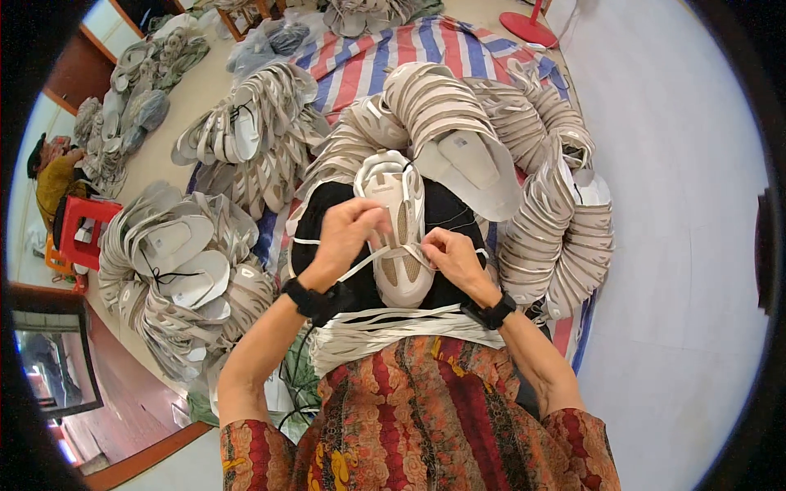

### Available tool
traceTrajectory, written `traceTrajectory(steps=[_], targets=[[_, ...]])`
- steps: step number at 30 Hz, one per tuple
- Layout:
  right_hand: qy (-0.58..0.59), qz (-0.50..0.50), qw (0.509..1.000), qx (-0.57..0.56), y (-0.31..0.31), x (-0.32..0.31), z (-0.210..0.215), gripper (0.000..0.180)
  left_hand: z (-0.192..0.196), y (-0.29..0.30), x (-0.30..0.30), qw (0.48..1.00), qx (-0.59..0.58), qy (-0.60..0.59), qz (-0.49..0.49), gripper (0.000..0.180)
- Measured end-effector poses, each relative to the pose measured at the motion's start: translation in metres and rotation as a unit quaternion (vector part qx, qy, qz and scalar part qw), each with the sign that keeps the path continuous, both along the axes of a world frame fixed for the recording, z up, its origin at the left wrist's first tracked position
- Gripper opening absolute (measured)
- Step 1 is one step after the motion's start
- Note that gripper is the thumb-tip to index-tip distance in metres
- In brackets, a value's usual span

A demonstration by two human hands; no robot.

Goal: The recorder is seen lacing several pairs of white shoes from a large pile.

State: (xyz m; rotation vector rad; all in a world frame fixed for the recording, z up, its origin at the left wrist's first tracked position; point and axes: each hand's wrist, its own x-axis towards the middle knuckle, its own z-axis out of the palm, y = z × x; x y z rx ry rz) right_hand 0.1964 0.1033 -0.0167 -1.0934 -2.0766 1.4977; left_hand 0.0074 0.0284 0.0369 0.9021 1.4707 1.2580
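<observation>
A small footwear workshop with work carried out on the floor. Bundles of pale shoe uppers [458, 106], tied in curved stacks, lie heaped on a red, white and blue striped tarpaulin [368, 57]; further stacks [180, 262] spread over the tan floor [188, 98]. A second worker [53, 176] sits at the left beside a red plastic stool [82, 221]. A red fan base [528, 29] stands at the far edge.
</observation>
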Motion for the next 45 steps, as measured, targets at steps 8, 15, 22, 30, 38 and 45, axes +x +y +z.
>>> traceTrajectory(steps=[8,15,22,30,38,45], targets=[[0.005,0.023,0.998,0.052,0.001,-0.002,-0.003,0.015,0.001,0.019,0.018,0.985,-0.068,0.133,-0.090,0.014],[-0.028,0.042,0.997,-0.055,0.012,-0.002,-0.010,0.020,-0.006,0.036,0.017,0.961,-0.091,0.191,-0.178,0.015],[-0.045,0.035,0.997,0.051,0.004,-0.012,-0.003,0.013,-0.012,0.039,0.020,0.915,-0.066,0.322,-0.233,0.012],[0.028,0.034,0.979,-0.197,0.008,0.000,-0.007,0.009,-0.024,0.031,0.026,0.869,0.040,0.455,-0.187,0.012],[-0.007,0.098,0.995,-0.018,0.012,-0.005,-0.008,0.010,-0.024,0.025,0.022,0.906,0.057,0.383,-0.172,0.012],[-0.021,0.113,0.987,0.109,0.011,-0.007,-0.001,0.017,-0.026,0.025,0.024,0.920,0.080,0.344,-0.172,0.011]])
